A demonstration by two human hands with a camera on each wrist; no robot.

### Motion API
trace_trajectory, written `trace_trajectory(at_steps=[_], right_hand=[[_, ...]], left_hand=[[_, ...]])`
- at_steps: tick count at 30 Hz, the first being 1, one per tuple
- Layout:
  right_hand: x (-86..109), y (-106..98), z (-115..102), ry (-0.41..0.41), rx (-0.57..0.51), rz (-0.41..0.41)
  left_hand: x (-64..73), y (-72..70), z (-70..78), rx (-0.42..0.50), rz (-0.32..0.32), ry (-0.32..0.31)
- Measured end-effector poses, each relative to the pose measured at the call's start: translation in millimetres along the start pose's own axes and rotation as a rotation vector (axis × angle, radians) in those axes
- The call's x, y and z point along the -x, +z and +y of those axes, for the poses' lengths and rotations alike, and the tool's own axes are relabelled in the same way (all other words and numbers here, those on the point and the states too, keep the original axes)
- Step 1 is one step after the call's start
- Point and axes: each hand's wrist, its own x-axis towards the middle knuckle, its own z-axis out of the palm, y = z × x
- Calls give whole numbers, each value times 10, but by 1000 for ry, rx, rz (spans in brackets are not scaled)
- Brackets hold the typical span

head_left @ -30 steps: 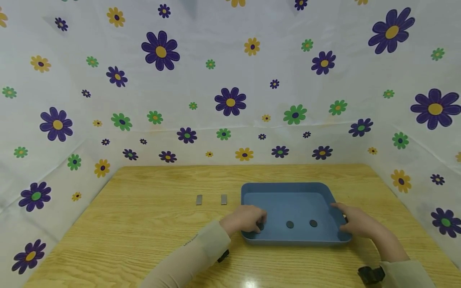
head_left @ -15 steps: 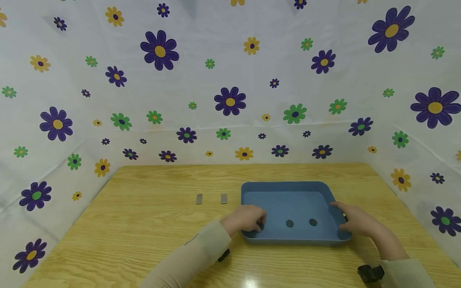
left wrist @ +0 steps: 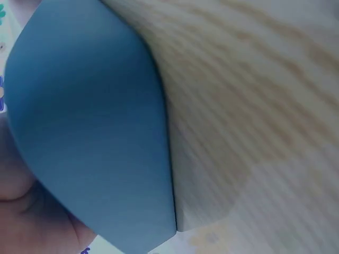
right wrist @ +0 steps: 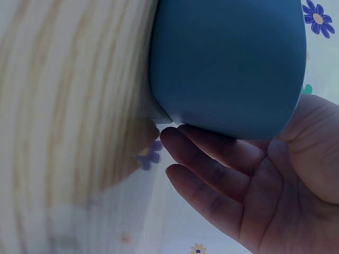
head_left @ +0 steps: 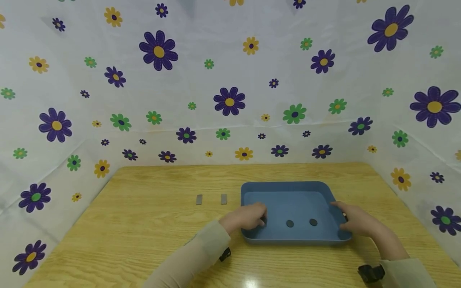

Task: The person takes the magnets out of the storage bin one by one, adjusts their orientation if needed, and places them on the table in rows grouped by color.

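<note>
A shallow blue tray [head_left: 295,242] stands on the wooden table, right of the middle. Over its left end reaches my left hand [head_left: 246,216], fingers curled and pinching a dark round disc [head_left: 264,219], mostly hidden by the fingertips. Two more dark discs, a middle disc [head_left: 289,223] and a right-hand disc [head_left: 313,222], lie flat on the tray floor. My right hand [head_left: 360,222] holds the tray's right wall; in the right wrist view several fingers lie along its outside. In the left wrist view, the tray's outer wall [left wrist: 95,127] hides most of the left hand.
Left of the tray, two small grey metal rectangles, a left piece [head_left: 199,199] and a right piece [head_left: 224,199], lie apart on the wooden table [head_left: 144,224]. A flower-patterned white cloth [head_left: 201,88] hangs behind and along both sides.
My left hand's fingertips have risen slightly from the tray floor with the pinched disc. The right hand stays on the tray wall, and the other discs have not moved.
</note>
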Motion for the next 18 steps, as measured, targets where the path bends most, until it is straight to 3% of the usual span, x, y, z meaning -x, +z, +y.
trace_trajectory(at_steps=[9,13,18], right_hand=[[-7,19,23,-15,11,5],[0,24,12,-13,9,4],[10,28,-1,-5,11,2]], left_hand=[[39,-76,-79,283,73,-18],[114,-116,-115,365,134,24],[231,-148,-157,399,241,70]])
